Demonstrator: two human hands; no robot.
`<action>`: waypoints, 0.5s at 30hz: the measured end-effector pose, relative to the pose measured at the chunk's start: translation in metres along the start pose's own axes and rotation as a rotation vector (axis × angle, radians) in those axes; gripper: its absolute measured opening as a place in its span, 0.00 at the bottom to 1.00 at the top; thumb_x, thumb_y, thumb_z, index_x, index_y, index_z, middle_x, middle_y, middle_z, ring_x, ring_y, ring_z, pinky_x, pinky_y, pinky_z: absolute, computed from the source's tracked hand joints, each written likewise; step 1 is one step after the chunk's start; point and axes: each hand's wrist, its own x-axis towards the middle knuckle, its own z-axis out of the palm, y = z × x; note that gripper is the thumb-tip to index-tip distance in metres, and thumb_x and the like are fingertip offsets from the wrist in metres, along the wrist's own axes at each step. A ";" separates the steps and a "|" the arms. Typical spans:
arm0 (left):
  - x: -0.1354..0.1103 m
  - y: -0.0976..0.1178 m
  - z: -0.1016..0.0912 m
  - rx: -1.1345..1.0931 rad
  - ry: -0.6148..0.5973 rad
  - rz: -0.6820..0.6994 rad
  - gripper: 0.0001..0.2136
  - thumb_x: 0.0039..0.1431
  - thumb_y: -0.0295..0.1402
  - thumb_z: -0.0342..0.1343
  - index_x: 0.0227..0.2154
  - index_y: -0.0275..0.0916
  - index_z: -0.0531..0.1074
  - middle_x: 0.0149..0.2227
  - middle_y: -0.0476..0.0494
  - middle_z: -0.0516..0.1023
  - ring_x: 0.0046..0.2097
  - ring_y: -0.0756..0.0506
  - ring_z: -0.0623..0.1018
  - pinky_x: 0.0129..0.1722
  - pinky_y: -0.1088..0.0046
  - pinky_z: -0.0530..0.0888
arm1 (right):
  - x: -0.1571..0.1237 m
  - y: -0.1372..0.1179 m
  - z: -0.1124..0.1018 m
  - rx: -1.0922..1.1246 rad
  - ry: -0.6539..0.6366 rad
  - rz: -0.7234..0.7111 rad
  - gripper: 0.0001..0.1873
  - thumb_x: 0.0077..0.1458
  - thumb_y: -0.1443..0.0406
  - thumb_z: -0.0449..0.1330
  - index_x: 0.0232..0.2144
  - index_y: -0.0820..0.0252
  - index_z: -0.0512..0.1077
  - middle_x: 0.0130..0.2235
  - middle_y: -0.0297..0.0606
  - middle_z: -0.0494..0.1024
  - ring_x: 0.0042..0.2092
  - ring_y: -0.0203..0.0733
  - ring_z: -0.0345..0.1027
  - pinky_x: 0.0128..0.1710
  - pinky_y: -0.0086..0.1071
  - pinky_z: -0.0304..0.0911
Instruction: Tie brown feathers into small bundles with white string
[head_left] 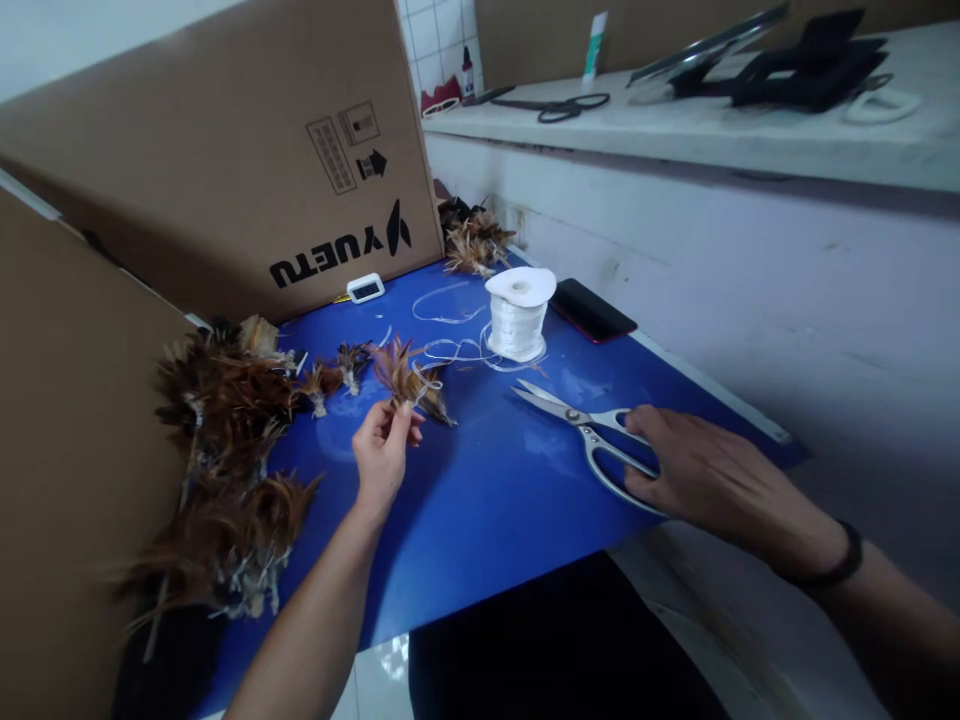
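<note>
Open lane on blue tabletop (480, 510) btwn L hand (384, 445) and scissors (576, 416), out to its front edge. Beyond, spool (517, 318) stands upright; loose cord loops (454, 342) clutter the way from it to the held feather bunch (397, 366). Feather heap (232, 395) crowds L side, carton (210, 150) blocks far L, wall (750, 270) bounds R w/ phone (594, 310) alongside. Gap behind spool partly hidden, prob. tight.

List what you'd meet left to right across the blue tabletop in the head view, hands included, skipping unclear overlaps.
Brown feather pile → left hand → white spool → dark phone → right hand.
</note>
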 end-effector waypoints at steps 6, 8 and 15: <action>0.000 -0.001 0.000 -0.037 0.001 0.004 0.12 0.54 0.40 0.55 0.26 0.35 0.71 0.20 0.49 0.71 0.21 0.53 0.70 0.23 0.78 0.68 | -0.028 -0.002 -0.004 0.607 -0.244 0.290 0.17 0.43 0.60 0.59 0.36 0.50 0.59 0.31 0.38 0.72 0.31 0.45 0.69 0.30 0.36 0.62; 0.000 -0.002 0.000 -0.032 -0.006 0.012 0.12 0.55 0.40 0.55 0.27 0.35 0.71 0.21 0.49 0.72 0.21 0.53 0.70 0.22 0.78 0.68 | -0.037 -0.010 -0.002 0.969 -0.281 0.342 0.18 0.45 0.59 0.59 0.40 0.46 0.60 0.33 0.39 0.71 0.34 0.45 0.69 0.32 0.36 0.63; -0.003 0.004 0.000 -0.013 -0.035 0.030 0.13 0.56 0.41 0.53 0.27 0.36 0.70 0.21 0.49 0.72 0.22 0.53 0.71 0.23 0.77 0.69 | -0.041 -0.080 -0.001 1.792 -0.727 0.290 0.33 0.40 0.54 0.65 0.50 0.40 0.64 0.35 0.39 0.70 0.23 0.35 0.57 0.20 0.31 0.54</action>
